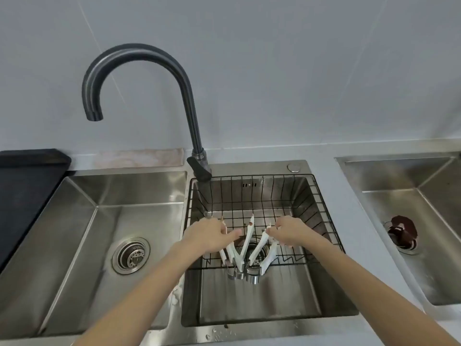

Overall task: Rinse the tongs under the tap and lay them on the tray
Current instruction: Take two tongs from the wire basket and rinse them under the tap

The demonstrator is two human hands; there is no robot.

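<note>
Several white tongs (245,242) with steel hinge ends lie in a black wire basket (321,196) that hangs in the middle sink basin. My left hand (212,234) rests over the left tongs, fingers curled around one arm. My right hand (290,231) pinches the tip of the right tongs (268,255). The dark curved tap (139,61) rises behind the basin, its spout (94,116) turned over the left basin; no water runs. A black tray (22,186) lies on the counter at the far left.
The left basin (82,221) has a round steel drain strainer (131,255). A third basin (424,233) at the right holds a dark drain stopper (403,229). A pale cloth (139,158) lies along the wall behind the left basin.
</note>
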